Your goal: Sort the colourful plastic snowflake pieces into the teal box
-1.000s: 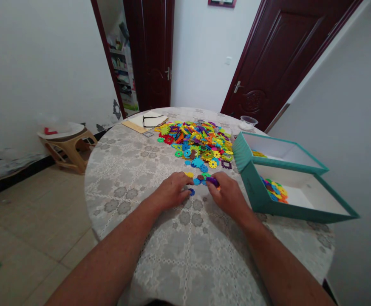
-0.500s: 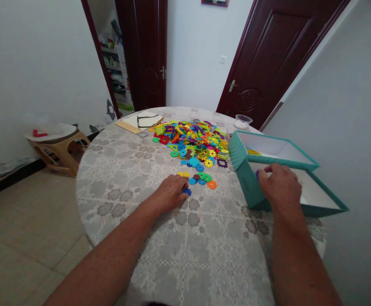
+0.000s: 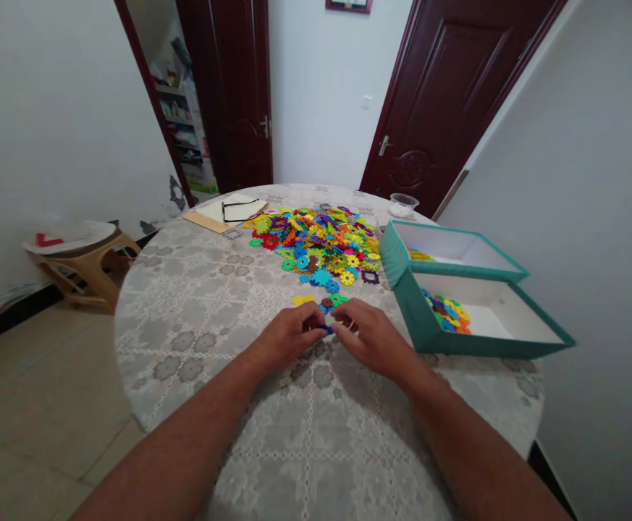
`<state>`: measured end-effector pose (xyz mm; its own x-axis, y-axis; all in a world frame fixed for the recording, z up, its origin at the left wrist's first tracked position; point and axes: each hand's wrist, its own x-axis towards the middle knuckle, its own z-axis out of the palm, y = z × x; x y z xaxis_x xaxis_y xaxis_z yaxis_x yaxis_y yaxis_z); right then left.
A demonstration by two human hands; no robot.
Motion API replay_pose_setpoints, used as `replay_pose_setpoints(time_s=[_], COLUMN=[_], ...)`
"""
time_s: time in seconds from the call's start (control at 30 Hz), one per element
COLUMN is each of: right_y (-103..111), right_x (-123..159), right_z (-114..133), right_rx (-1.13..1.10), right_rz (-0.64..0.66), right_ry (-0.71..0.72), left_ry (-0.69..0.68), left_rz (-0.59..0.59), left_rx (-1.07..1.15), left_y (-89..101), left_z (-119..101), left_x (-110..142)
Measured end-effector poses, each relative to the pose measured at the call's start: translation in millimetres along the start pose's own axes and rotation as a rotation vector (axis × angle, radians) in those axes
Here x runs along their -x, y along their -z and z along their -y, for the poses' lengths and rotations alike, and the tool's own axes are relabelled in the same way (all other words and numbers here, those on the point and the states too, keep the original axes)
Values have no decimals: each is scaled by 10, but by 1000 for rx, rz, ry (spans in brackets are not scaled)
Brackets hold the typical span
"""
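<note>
Close in front of me, a small dark blue plastic gear [image 3: 327,329] sits between the fingertips of both hands. My left hand [image 3: 292,334] pinches it from the left. From the right, my right hand [image 3: 373,334] meets it with thumb and curled fingers; the exact contact is partly hidden. Just beyond the fingers lie loose gears: yellow ones [image 3: 303,299], a brown one [image 3: 327,302] and a green one [image 3: 339,299]. Farther back is a large pile of colourful gear pieces [image 3: 321,239]. The teal box [image 3: 421,315] at right holds several gears [image 3: 449,314] in its front compartment.
A patterned tablecloth [image 3: 196,405] covers the round table. Black glasses [image 3: 239,210] rest on papers [image 3: 207,219] at the back left. A clear plastic tub [image 3: 403,204] stands behind the box's rear compartment [image 3: 457,242]. On the floor at left is a stool [image 3: 85,268].
My right hand carried a purple piece to the box's front compartment, then came back without it to the blue gear. My left hand stayed by the blue gear. The view has shifted slightly.
</note>
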<state>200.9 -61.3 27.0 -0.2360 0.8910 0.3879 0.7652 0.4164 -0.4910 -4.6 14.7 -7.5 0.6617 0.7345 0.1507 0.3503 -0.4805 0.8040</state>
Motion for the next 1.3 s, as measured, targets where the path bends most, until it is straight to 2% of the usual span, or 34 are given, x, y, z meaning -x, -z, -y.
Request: replay_pose_setpoints(time_s=[0.1,0.23,0.33,0.43,0.5,0.57,0.63,0.7,0.83,0.9,0.97,1.1,1.2,1.3], right_y=[-177,-152,45,355,574,754,864,893,713,517,277,-174,-362,-417], right_x=[-11,-50,-71,-29,39,117,175,191,100,40,2,-9,-22,-66], right_z=[48,16,-57,-241,-434,-643,-808,-871,-669,-504,-386,-389,-511,-604], right_rx=[-47,-52,68,306,464,589,676,713,613,517,454,426,401,345], right_rz=[42,-4,-169,-446,-618,-716,-750,-755,-670,-551,-377,-70,27,66], right_ry=[4,-9,-42,-109,-185,-276,-353,-371,-198,-103,-54,-135,-209,-165], left_ry=[14,-33,-138,-226,-220,-154,-85,-42,-42,-80,-126,-216,-268,-307], left_rz=[-31,-42,-150,-248,-275,-248,-190,-137,-52,-3,44,107,119,91], left_rx=[16,-5,-123,-290,-410,-526,-619,-678,-688,-661,-630,-575,-540,-505], left_y=[8,38,45,31,17,4,-7,-15,-9,0,2,-38,-82,-99], left_z=[8,4,61,212,323,392,399,358,263,244,242,270,306,322], left_x=[-12,-25,-34,-49,-60,-69,-76,-81,-68,-50,-29,7,20,13])
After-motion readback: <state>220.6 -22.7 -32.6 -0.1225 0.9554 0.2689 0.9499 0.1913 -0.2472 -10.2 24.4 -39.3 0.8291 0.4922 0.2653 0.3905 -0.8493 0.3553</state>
